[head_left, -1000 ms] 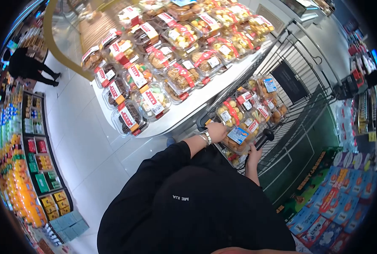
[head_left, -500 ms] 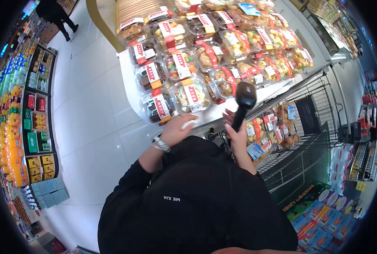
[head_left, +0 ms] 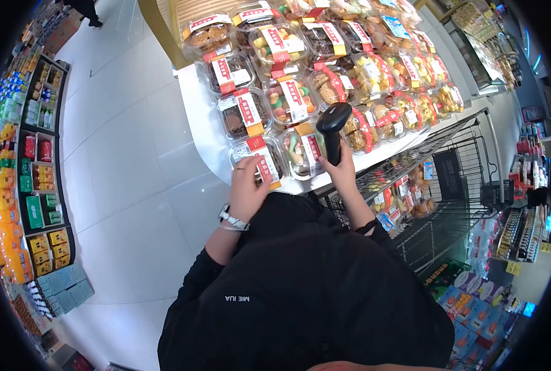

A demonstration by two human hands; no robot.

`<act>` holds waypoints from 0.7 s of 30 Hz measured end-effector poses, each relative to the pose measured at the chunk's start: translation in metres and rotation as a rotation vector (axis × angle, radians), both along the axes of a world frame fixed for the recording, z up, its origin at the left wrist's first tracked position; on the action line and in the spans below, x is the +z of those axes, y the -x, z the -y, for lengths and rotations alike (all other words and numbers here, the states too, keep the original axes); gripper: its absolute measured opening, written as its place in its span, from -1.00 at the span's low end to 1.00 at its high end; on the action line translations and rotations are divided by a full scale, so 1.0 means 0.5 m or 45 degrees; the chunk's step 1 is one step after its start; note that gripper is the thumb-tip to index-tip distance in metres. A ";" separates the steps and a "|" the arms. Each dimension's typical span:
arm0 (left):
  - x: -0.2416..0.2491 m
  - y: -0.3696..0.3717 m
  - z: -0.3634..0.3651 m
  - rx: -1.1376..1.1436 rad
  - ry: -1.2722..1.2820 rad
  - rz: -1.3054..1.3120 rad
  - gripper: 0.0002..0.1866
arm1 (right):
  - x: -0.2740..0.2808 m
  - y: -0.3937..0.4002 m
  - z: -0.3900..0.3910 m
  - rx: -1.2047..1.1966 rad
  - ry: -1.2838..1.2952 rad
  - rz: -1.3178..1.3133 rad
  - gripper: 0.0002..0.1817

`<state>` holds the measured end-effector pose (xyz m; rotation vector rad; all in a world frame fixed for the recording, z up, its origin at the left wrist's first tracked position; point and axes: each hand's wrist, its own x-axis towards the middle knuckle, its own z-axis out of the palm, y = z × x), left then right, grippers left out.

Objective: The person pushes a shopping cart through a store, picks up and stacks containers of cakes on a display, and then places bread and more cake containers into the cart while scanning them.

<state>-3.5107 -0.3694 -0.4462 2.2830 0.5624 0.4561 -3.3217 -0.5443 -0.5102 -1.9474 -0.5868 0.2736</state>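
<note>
My right hand [head_left: 342, 170] grips a black handheld barcode scanner [head_left: 333, 127] by its handle, the scanner's head raised over the front packs. My left hand [head_left: 249, 188] rests at the near edge of a clear plastic food box [head_left: 274, 153] with a red and white label, at the table's front left corner. Its thumb and fingers are apart and touch the box lid and label. Right of that box, close to the scanner, sits another clear box [head_left: 303, 151] with pale and green pieces inside.
Rows of labelled clear boxes cover the white display table [head_left: 195, 117]. A wire shopping cart [head_left: 436, 191] with similar packs stands at the right. Drink shelves [head_left: 46, 161] line the left beyond the tiled floor [head_left: 127, 154]. A person's dark legs [head_left: 90, 11] show far off.
My left hand has moved forward onto the front-left box; the small white thing at its fingers is no longer seen. The scanner has shifted left over the boxes. The view has moved closer.
</note>
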 end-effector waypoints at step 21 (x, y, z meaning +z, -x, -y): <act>-0.060 -0.161 0.002 -0.429 -0.675 -0.438 0.20 | 0.033 0.024 0.016 -0.099 0.230 0.039 -0.37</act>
